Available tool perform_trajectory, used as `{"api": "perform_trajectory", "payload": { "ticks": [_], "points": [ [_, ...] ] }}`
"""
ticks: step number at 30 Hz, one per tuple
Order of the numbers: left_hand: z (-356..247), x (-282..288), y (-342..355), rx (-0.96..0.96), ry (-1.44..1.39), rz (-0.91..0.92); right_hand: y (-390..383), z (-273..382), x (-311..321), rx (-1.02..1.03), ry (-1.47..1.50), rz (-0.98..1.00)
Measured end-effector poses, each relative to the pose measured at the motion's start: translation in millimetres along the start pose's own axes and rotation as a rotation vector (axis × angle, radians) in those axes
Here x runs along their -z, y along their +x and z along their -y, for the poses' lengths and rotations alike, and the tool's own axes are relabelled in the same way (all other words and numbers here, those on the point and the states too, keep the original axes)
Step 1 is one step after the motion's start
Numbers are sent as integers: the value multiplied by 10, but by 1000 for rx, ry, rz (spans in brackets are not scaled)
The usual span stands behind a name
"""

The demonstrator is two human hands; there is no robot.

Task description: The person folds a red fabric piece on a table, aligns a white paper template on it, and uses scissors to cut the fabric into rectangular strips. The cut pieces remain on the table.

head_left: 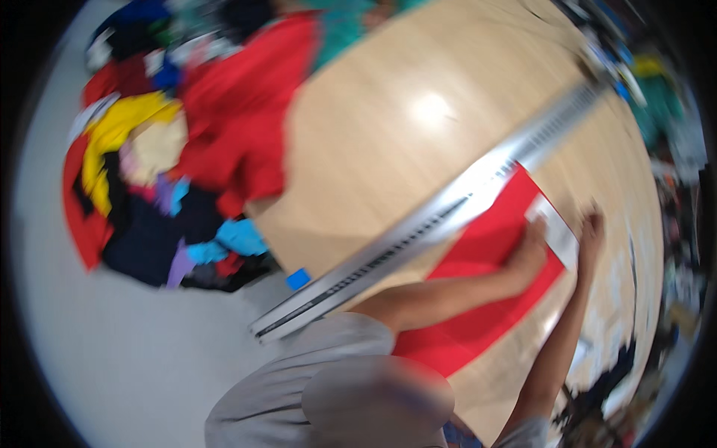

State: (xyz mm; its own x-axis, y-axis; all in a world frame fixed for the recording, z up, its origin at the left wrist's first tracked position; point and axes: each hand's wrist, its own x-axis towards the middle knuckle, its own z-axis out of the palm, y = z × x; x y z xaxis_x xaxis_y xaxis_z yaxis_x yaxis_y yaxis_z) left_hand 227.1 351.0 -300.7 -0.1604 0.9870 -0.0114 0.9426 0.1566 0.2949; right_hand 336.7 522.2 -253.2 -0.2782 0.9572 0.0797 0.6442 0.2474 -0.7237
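Note:
A long metal ruler (403,246) lies diagonally across the table, along a long red fabric piece (478,239). At the right end of the red fabric is a white piece (560,239). My left hand (530,250) rests over the red fabric at the white piece's left edge, fingertips on or beside it. My right hand (592,231) is just right of the white piece, its fingers bent. Both hands are blurred, so I cannot tell whether either grips anything.
The wooden table (373,112) has a small blue square (298,278) near the ruler. A heap of coloured cloth (149,224), including a large red piece (239,127), hangs at the left edge. Dark cloth (605,373) and clutter line the right. A blurred hand (377,15) shows at top.

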Motion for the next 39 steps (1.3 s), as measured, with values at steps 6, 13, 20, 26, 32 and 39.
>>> {"api": "perform_trajectory", "payload": {
  "ticks": [6,13,20,26,32,39],
  "points": [
    [233,214,-104,-149,-411,-10,-1153,-442,567,-414,100,-50],
    [470,34,-17,-201,-499,-37,-1001,-256,404,-536,402,20],
    [759,519,-502,-262,-680,-85,-1432,-248,708,-419,554,-200],
    [1294,666,-1981,-226,-825,-103,-3377,-991,989,-556,628,-591],
    [2052,1142,-2919,-35,-762,-326,-4749,-384,816,-861,102,-562],
    [2633,1589,-3381,186,-611,-422,-4866,551,109,-417,197,-322]
  ]
}}
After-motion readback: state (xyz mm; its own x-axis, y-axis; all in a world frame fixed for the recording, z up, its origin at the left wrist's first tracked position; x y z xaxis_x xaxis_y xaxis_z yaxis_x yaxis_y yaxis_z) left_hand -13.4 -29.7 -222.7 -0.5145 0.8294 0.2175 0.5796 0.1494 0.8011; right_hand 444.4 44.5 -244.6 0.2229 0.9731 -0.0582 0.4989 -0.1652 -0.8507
